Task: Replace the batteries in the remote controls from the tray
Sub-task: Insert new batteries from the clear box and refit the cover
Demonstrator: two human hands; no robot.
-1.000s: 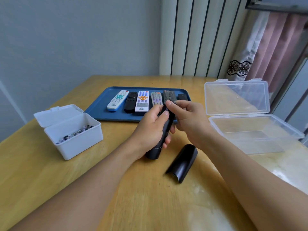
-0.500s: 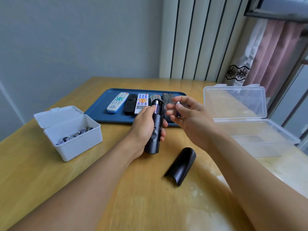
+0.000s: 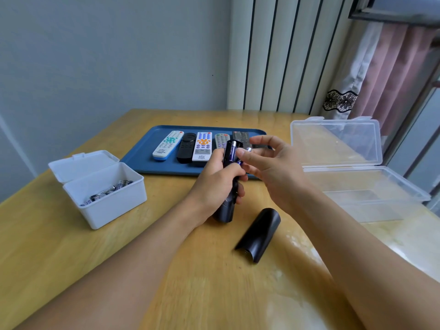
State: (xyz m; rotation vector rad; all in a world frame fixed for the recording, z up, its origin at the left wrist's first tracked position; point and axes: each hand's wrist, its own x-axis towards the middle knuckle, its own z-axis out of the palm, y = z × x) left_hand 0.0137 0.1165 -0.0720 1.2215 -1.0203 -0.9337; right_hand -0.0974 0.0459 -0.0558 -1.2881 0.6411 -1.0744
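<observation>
Black remote control (image 3: 228, 196) stands nearly upright over the worktop (image 3: 71, 253), gripped in the left hand (image 3: 214, 186), one battery (image 3: 232, 152) showing in its open compartment. Right hand (image 3: 269, 167) pinches a second battery (image 3: 247, 150) just beside it. Back cover (image 3: 259, 234) lies nearby; more remotes (image 3: 202, 146) rest on the blue tray (image 3: 147, 160)

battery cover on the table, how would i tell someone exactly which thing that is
Start at the wooden table and find the clear plastic box on the right. Just left of it, in front of the two hands, lies the battery cover. It is the only curved, glossy black shell with no buttons, lying alone off the blue tray.
</observation>
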